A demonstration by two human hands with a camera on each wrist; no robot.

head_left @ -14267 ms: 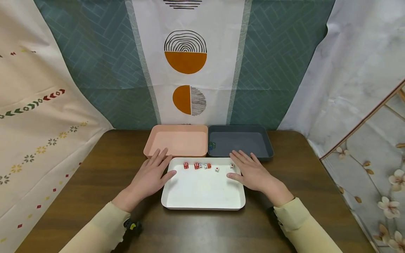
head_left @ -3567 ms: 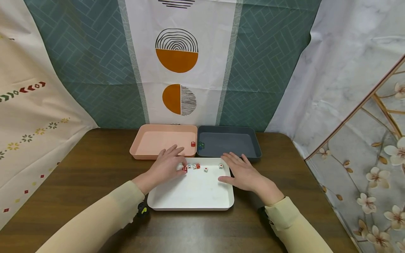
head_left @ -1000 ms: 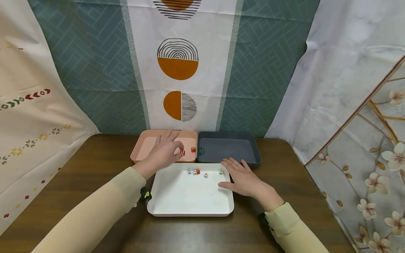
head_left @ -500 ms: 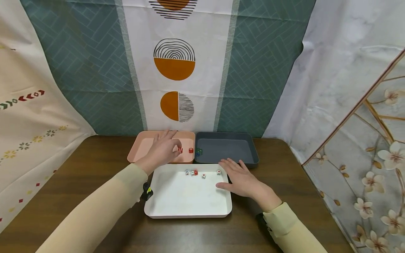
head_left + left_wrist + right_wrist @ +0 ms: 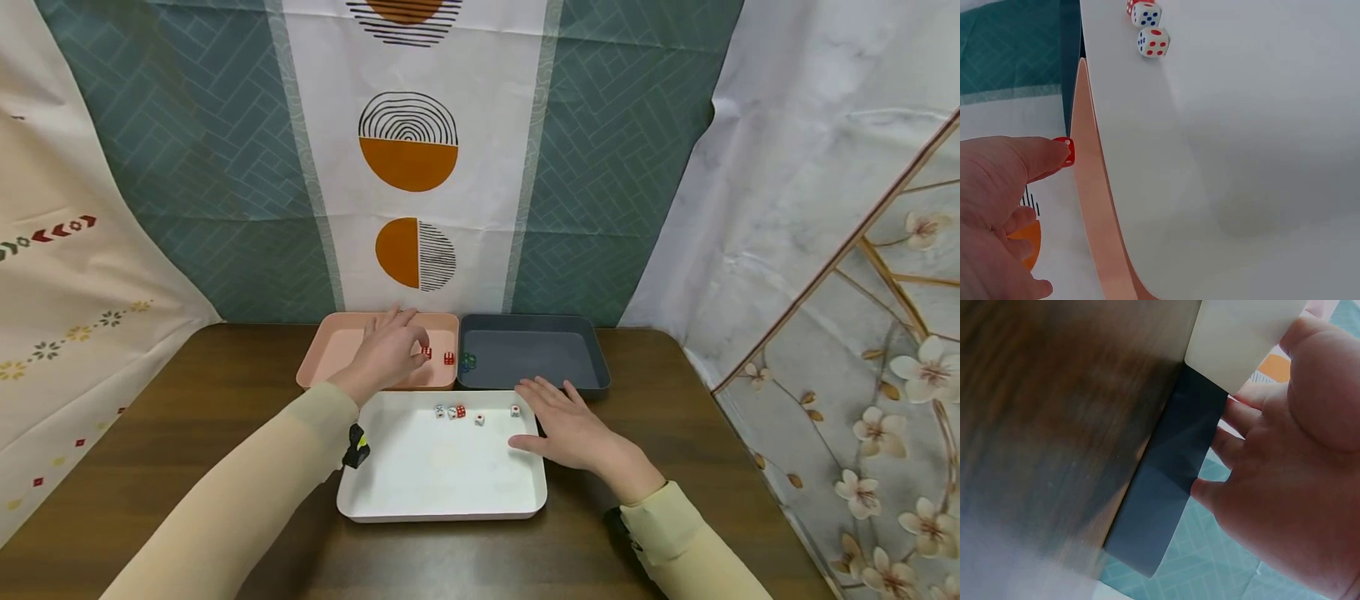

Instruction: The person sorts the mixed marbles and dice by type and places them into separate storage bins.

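Note:
In the head view my left hand [image 5: 384, 352] is over the pink tray [image 5: 322, 360], thumb and index finger pinching a red die [image 5: 426, 352]. In the left wrist view this red die [image 5: 1067, 152] shows at the fingertips, beside the pink tray's wall. A second red die [image 5: 448, 358] lies in that tray's right part. Along the far side of the white tray [image 5: 442, 483] sit one more red die [image 5: 461, 411] and several white dice [image 5: 479, 420]. My right hand [image 5: 573, 429] has its fingers extended over the white tray's right edge, holding nothing.
Right of the pink tray stands a dark grey tray [image 5: 540, 354] with small green and blue pieces [image 5: 468, 362] in its left corner. All three trays adjoin on the brown wooden table [image 5: 675, 450]. A patterned cloth [image 5: 408, 250] hangs behind.
Since the earliest frame, one red die has gone from the white to the pink tray. The left hand has carried another over there. Lately it has barely moved; the right hand stays put.

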